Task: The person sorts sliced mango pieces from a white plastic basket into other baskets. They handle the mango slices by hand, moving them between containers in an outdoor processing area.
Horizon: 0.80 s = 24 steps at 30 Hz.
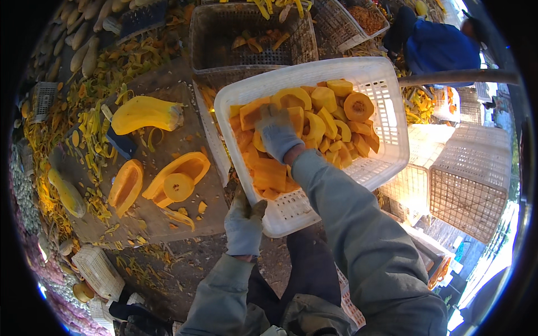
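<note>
A white plastic basket (229, 94) of cut orange squash pieces (269, 174) stands tilted before me. My right hand (277, 132), in a grey work glove, reaches into it and touches the pieces; its fingertips are partly hidden, so its grip is unclear. My left hand (243, 227), gloved too, is at the basket's near left edge, thumb by the rim; its grip is not clear. On the board at the left lie a peeled whole squash (143, 115), a hollowed half (126, 187) and another half (197, 161) with a round cut piece (178, 187) on it.
A dark crate (252, 69) with scraps stands beyond the basket. Peelings (94, 153) cover the board's left side, near a blue object (119, 143) and a partly green squash (67, 193). Stacked crates (466, 180) stand right. A person in blue (441, 46) is at upper right, near a metal pole (458, 77).
</note>
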Each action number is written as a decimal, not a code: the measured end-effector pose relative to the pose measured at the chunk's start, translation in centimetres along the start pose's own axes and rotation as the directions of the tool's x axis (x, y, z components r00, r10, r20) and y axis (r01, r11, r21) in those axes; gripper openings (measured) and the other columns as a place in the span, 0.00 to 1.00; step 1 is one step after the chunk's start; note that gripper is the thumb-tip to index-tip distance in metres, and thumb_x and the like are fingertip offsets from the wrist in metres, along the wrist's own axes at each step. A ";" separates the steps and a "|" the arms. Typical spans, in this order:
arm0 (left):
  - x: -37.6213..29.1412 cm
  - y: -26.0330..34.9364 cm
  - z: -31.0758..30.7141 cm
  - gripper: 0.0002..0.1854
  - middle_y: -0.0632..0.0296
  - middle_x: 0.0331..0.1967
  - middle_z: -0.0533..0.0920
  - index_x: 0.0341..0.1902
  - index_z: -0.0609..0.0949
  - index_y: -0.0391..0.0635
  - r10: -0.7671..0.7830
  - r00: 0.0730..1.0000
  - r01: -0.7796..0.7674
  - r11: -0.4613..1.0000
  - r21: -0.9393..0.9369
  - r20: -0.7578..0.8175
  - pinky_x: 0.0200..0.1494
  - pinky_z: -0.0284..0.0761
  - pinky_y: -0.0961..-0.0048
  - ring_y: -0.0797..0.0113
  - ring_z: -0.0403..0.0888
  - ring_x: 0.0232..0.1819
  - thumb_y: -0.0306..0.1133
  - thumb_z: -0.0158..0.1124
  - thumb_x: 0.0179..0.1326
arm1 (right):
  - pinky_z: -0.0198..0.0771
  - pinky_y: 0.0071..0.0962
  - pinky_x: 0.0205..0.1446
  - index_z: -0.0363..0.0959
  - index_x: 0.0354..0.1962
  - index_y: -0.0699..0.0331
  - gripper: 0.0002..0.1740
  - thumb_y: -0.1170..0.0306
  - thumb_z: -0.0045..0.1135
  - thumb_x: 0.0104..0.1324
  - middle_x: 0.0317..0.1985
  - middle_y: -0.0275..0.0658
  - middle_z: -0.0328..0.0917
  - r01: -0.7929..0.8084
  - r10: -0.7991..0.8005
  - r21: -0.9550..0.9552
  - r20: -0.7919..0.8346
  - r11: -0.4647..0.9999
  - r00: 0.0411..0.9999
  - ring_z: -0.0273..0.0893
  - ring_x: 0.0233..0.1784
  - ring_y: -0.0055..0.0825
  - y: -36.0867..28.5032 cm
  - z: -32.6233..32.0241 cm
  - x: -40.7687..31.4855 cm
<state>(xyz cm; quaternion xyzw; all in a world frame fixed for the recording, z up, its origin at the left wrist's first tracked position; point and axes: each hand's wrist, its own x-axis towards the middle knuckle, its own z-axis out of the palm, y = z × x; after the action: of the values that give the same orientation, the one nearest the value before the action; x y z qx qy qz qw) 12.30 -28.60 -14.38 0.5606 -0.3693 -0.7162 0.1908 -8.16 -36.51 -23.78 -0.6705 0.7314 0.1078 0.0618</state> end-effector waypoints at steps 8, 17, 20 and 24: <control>0.0 0.9 0.0 0.27 0.55 0.56 0.79 0.67 0.70 0.37 -0.084 0.996 0.084 0.996 0.023 -0.014 0.55 0.75 0.74 0.68 0.79 0.53 0.19 0.63 0.64 | 0.73 0.42 0.51 0.77 0.48 0.61 0.18 0.70 0.57 0.58 0.43 0.45 0.81 -0.264 0.285 0.225 -0.067 0.938 0.956 0.79 0.49 0.45 7.7 -1.2 -3.4; 0.0 0.9 0.2 0.29 0.53 0.56 0.79 0.68 0.69 0.37 -0.091 0.996 0.091 0.996 0.015 -0.007 0.55 0.75 0.74 0.68 0.79 0.53 0.18 0.63 0.63 | 0.68 0.41 0.55 0.68 0.60 0.61 0.36 0.62 0.65 0.54 0.48 0.47 0.79 -0.158 0.017 0.301 0.423 0.941 0.906 0.77 0.52 0.44 -4.4 0.3 -7.0; 0.1 0.8 0.0 0.30 0.53 0.56 0.79 0.69 0.69 0.37 -0.088 0.996 0.088 0.996 0.026 0.018 0.56 0.75 0.74 0.67 0.79 0.53 0.18 0.64 0.63 | 0.70 0.42 0.51 0.69 0.58 0.61 0.34 0.63 0.65 0.52 0.44 0.46 0.80 -0.122 -0.021 0.332 0.396 0.935 0.918 0.79 0.48 0.44 -4.1 1.4 -8.1; 0.2 0.5 -0.2 0.30 0.53 0.57 0.78 0.69 0.68 0.37 -0.101 0.995 0.101 0.995 -0.013 -0.001 0.56 0.75 0.74 0.66 0.78 0.54 0.18 0.64 0.63 | 0.73 0.42 0.42 0.74 0.50 0.61 0.23 0.63 0.62 0.56 0.38 0.45 0.83 -0.110 -0.006 0.283 0.381 0.953 0.924 0.82 0.40 0.43 -2.0 0.6 -9.8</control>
<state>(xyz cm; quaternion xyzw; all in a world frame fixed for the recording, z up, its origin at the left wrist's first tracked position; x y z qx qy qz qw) 12.34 -29.12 -14.13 0.5779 -0.3357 -0.7269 0.1581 -5.34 -27.01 -22.21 -0.6002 0.7312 0.1246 0.2993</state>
